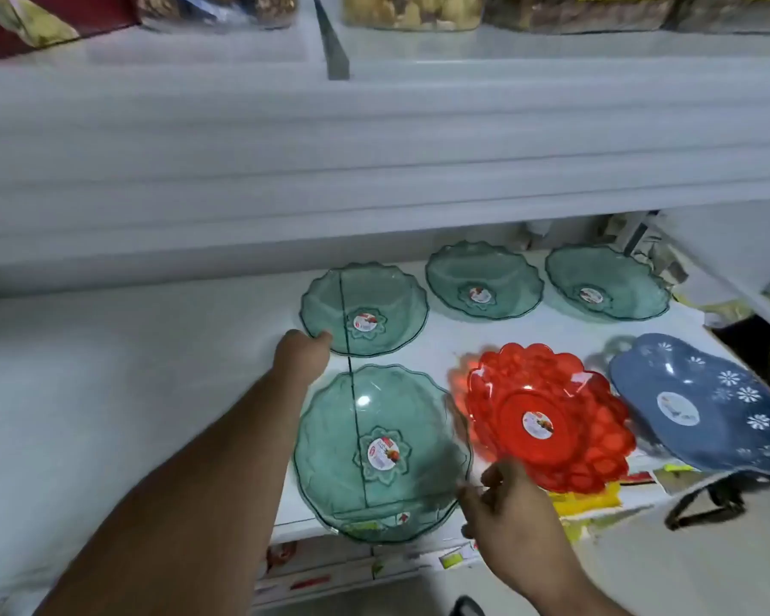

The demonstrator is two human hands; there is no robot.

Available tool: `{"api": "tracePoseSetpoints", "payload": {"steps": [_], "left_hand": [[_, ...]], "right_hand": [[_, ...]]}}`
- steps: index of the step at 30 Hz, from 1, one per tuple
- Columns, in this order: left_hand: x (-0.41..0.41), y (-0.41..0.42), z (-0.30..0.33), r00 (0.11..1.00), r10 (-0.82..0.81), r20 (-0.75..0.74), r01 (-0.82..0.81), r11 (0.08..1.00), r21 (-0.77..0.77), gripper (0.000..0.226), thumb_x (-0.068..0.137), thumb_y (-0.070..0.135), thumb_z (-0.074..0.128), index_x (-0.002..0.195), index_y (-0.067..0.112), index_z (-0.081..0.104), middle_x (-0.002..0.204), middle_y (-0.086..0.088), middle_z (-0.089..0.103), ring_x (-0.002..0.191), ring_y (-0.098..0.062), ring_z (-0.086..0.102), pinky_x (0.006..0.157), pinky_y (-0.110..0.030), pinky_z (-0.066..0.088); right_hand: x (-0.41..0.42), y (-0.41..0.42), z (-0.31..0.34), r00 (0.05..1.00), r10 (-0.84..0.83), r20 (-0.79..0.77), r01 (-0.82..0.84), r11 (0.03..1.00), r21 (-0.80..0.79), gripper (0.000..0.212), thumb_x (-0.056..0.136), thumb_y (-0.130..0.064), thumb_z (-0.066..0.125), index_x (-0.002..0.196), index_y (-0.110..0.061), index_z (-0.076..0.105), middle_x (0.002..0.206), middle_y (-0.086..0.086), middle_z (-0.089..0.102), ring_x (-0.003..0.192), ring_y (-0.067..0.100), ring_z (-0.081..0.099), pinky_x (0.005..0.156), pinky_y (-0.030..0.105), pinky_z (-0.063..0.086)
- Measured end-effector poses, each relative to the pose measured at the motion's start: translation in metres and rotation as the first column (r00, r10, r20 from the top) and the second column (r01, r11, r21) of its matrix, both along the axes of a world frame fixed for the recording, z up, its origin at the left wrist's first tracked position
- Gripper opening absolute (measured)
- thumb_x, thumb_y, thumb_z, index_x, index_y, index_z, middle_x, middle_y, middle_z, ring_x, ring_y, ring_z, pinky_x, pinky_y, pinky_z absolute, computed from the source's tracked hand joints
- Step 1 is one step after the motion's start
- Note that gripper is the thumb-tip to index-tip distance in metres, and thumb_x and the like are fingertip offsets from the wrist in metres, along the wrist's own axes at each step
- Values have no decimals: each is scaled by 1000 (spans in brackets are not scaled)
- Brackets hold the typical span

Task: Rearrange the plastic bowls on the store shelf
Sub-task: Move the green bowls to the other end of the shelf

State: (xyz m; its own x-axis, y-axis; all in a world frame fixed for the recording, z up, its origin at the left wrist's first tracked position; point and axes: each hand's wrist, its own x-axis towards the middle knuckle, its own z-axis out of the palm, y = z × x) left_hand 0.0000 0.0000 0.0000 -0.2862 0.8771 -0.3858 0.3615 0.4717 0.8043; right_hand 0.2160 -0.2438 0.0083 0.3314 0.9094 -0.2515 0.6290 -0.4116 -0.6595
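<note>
Two hands: left hand (pixel 303 353) pinching rear green bowl (pixel 365 309) rim; right hand (pixel 503 500) pinching front green bowl (pixel 381 453) rim

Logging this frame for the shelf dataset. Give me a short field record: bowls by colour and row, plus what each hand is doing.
shelf: white, bowls to the right of its middle
back row: three green bowls; left one, middle, right
front row: big green bowl, red bowl, blue bowl
stickers: one in each bowl's centre
left hand: at the near-left rim of the back-left green bowl, fingers curled; grip unclear
right hand: at the big green bowl's right rim, fingers appear to pinch it
overhang: big green bowl and blue bowl overhang the front edge
</note>
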Motion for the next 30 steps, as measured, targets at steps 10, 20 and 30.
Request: {"api": "tracePoseSetpoints", "payload": {"steps": [10, 20, 30], "left_hand": [[0, 9, -11, 867, 165, 471, -118, 985, -128, 16, 94, -3, 54, 108, -7, 62, 120, -23, 66, 108, -32, 68, 77, -31, 58], [-93, -19, 7, 851, 326, 413, -366, 930, 20, 8, 92, 6, 57, 85, 6, 59, 106, -17, 68, 67, -18, 71, 51, -22, 56], [-198, -155, 46, 632, 594, 498, -693, 721, 19, 6, 89, 2, 64, 84, -1, 63, 87, -16, 67, 71, -24, 66, 48, -28, 59]], "right_hand": [[-17, 17, -6, 776, -296, -557, 159, 946, -282, 10, 94, -2, 51, 95, -4, 61, 91, 29, 74, 60, 29, 69, 54, 34, 54], [-9, 1, 13, 795, -189, -576, 119, 980, -158, 11, 87, 2, 62, 96, -2, 67, 78, 28, 75, 75, 45, 75, 62, 43, 62], [-26, -4, 51, 784, -34, -619, 10, 999, -42, 12, 93, 5, 60, 93, 0, 70, 63, 18, 75, 60, 34, 65, 50, 36, 62]]}}
